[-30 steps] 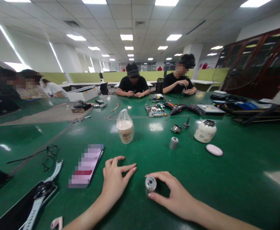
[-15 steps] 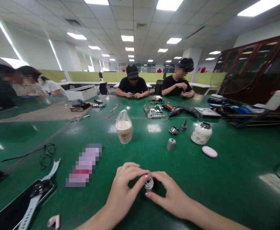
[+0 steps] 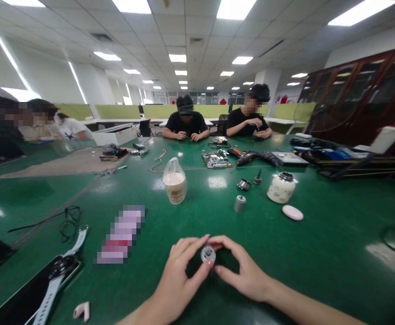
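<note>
A small round silvery part with a see-through rim and a dark centre (image 3: pixel 208 253) is upright at the front middle of the table, between my hands. My left hand (image 3: pixel 180 273) curls round its left side, with the thumb on its near edge and the index finger at its far edge. From the right, my right hand (image 3: pixel 243 268) curves round it; its fingertips touch the far side near my left index fingertip, and its thumb lies close to the near right edge. Beyond my hands a grey metal cylinder (image 3: pixel 240 204) stands on the green table (image 3: pixel 197 221).
Ahead are a bagged cup (image 3: pixel 175 186), a white jar (image 3: pixel 281 188), a pink lid (image 3: pixel 292 212), a metal ring (image 3: pixel 243 184), a dark geared piece (image 3: pixel 257 177), a circuit board (image 3: pixel 216 159) and drills (image 3: pixel 251 156). A watch (image 3: pixel 62 266) and an earbud (image 3: pixel 82 310) lie left. Co-workers sit opposite.
The round part now faces more upward, and its top shows more fully. My left thumb has moved to its near edge; my right thumb has shifted slightly right. The view has shifted slightly.
</note>
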`<move>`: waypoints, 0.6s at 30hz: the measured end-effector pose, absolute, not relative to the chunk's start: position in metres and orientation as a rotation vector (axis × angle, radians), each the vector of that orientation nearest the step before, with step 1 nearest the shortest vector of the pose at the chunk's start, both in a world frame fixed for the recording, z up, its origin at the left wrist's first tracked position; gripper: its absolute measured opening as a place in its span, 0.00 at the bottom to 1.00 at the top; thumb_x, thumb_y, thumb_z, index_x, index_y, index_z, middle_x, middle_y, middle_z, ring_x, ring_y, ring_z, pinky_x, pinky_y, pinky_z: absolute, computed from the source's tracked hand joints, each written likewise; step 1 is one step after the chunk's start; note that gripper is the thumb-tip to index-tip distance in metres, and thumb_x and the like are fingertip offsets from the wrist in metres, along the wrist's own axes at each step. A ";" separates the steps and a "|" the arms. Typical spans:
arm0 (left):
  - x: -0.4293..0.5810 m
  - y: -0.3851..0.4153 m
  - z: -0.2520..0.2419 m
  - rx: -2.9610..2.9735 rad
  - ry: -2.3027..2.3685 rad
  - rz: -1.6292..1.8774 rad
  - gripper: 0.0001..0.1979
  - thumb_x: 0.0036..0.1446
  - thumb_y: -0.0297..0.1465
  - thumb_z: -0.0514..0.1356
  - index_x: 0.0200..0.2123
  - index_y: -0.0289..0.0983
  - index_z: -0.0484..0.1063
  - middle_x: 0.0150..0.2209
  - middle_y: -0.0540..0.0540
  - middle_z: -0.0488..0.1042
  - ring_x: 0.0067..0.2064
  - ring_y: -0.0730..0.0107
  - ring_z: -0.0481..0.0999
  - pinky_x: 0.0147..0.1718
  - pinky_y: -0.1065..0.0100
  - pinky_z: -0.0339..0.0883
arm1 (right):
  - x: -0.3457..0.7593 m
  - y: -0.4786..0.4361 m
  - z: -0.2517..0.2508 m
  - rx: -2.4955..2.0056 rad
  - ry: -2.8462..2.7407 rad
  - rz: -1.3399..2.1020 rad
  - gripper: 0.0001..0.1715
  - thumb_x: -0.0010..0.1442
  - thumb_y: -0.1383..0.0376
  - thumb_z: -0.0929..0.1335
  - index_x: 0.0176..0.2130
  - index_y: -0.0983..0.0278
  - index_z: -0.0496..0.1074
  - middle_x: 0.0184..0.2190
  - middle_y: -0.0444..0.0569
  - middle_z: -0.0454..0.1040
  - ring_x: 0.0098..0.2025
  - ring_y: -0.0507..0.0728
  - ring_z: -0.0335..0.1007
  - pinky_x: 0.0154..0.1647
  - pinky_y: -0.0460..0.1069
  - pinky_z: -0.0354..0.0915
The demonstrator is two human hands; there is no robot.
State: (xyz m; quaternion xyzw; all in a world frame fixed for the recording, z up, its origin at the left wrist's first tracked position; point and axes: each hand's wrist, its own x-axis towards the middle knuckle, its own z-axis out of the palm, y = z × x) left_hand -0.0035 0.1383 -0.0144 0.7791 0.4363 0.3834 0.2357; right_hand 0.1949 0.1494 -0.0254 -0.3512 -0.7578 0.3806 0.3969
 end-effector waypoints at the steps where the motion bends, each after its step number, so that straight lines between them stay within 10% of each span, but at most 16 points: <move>1: -0.004 0.138 -0.016 2.096 1.192 1.043 0.21 0.60 0.37 0.59 0.57 0.46 0.67 0.49 0.45 0.74 0.49 0.63 0.70 0.49 0.60 0.64 | 0.196 0.151 -0.024 -0.881 -1.860 1.000 0.22 0.58 0.67 0.67 0.53 0.59 0.65 0.47 0.50 0.72 0.48 0.57 0.68 0.53 0.54 0.63; 18: -0.005 0.142 -0.015 2.032 1.152 0.961 0.14 0.54 0.40 0.64 0.43 0.43 0.76 0.41 0.45 0.77 0.45 0.61 0.71 0.46 0.61 0.65 | 0.208 0.180 0.015 -1.193 -1.959 0.446 0.08 0.58 0.56 0.69 0.37 0.52 0.80 0.49 0.48 0.71 0.53 0.61 0.63 0.57 0.62 0.54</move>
